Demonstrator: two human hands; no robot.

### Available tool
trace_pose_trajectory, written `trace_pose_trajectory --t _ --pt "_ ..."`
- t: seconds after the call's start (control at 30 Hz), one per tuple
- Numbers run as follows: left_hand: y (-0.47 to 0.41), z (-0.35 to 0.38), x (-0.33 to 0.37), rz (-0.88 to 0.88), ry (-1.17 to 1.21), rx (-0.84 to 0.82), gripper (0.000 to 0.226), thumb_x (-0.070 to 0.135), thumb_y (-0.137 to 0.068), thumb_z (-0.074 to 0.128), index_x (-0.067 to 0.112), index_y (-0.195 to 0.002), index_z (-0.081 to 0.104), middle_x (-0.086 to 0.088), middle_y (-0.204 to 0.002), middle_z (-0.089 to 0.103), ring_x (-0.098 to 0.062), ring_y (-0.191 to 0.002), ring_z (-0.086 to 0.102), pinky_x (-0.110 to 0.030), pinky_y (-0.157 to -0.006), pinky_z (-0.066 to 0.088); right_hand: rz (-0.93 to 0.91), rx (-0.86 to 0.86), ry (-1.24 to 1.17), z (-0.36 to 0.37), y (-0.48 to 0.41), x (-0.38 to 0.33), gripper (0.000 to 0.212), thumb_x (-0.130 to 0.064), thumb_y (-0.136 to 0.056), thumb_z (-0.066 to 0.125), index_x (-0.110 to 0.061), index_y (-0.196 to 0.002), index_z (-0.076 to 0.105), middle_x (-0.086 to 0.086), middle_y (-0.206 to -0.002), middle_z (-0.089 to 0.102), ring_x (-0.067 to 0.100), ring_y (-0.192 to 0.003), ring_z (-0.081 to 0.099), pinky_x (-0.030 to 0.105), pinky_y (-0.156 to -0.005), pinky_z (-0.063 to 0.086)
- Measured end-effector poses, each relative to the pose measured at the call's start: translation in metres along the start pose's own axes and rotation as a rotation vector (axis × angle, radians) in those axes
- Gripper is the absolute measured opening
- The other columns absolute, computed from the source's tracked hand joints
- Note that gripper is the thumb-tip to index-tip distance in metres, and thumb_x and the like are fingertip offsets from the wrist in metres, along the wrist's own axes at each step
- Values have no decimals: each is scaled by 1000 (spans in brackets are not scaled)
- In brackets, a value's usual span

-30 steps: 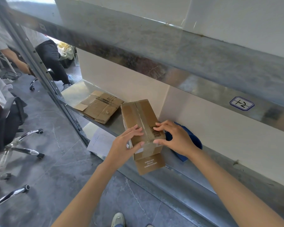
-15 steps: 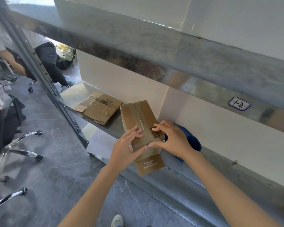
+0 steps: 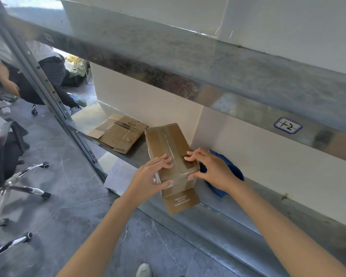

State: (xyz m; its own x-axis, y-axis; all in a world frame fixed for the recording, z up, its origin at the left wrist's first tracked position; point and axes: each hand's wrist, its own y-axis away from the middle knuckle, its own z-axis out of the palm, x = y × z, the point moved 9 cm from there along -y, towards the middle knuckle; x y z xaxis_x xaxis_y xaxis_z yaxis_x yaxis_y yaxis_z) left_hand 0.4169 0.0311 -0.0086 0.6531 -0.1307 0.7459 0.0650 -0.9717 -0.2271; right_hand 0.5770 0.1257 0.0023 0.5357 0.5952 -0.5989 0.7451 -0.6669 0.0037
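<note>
The cardboard box [image 3: 168,140] sits on the metal shelf [image 3: 238,216] with its near end at the front lip and a loose flap [image 3: 181,200] hanging from that end. Its long axis runs away from the person, slanting a little left toward the back wall, so both grips meet it at the short near end rather than along its sides.

The left grip [image 3: 148,176] is clasped round the near left corner — fingers laid over the taped top, thumb pressed on the end face. The right grip [image 3: 212,170] mirrors it at the near right corner, fingertips on the barcode label [image 3: 188,162] and thumb against the end face just above the flap. The box lies straight ahead between the two wrists, and neither grip is plainly nearer.

Any push or pull will likely run along that long axis. A flattened carton [image 3: 118,134] lies just beside the far left corner, and a blue object [image 3: 234,172] sits close behind the right grip — a sideways swing of the box would meet one or the other. Whether the near end is raised off the shelf I cannot tell
</note>
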Motion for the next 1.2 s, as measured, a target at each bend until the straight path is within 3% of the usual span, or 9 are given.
trace_pose_trajectory --t 0.17,0.33,0.53,0.73,0.87,0.93,1.1,1.2 --pt "-4 -2 -4 -21 -28 -170 64 40 -72 85 30 -131 61 23 -144 48 11 -139 29 -26 -113 30 -25 -62 93 -4 0 -1 61 -16 -78 81 -28 -133 57 -22 -142 47 5 -128 47 34 -106 42" --pt "-2 0 -3 -10 -23 -130 60 37 -74 84 31 -130 61 29 -141 45 16 -136 28 -19 -112 29 -29 -22 102 -4 2 -5 57 -9 -80 79 -23 -132 59 -17 -141 49 7 -128 50 38 -104 45" --pt "4 3 -5 -10 6 -96 57 37 -79 80 31 -132 59 25 -145 45 11 -139 29 -25 -115 30 31 13 -103 1 2 -3 53 -15 -75 83 -23 -124 63 -35 -121 45 -10 -124 41 35 -113 36" --pt "3 -6 1 -6 40 -70 55 34 -78 82 32 -129 61 25 -142 48 8 -138 33 -30 -113 34 62 31 -179 -7 -4 -2 58 -2 -71 85 -18 -124 68 -14 -128 55 10 -122 53 35 -104 46" --pt "1 -22 -1 10 40 -55 55 28 -78 83 32 -128 60 21 -137 54 1 -133 44 -39 -111 39 66 58 -179 -21 -8 2 58 7 -71 81 -16 -123 69 -12 -128 54 9 -122 53 14 -99 44" --pt "-6 -35 -8 20 15 -26 56 23 -78 83 32 -128 60 19 -136 55 -2 -129 48 -40 -108 42 94 93 -166 -27 -4 8 58 12 -71 78 -16 -121 70 -9 -128 53 10 -121 53 10 -97 42" --pt "-50 -66 -31 50 -50 34 68 17 -73 85 27 -133 54 10 -144 43 -10 -132 41 -36 -105 40 197 210 -95 -40 10 19 56 13 -76 73 -22 -120 69 -5 -130 53 14 -122 52 30 -107 43" --pt "-81 -58 -39 48 -18 -69 77 25 -73 86 32 -139 47 7 -150 35 -9 -128 41 -31 -98 41 271 242 -21 -36 19 21 58 8 -80 73 -26 -125 65 -8 -135 54 13 -127 50 32 -112 37"
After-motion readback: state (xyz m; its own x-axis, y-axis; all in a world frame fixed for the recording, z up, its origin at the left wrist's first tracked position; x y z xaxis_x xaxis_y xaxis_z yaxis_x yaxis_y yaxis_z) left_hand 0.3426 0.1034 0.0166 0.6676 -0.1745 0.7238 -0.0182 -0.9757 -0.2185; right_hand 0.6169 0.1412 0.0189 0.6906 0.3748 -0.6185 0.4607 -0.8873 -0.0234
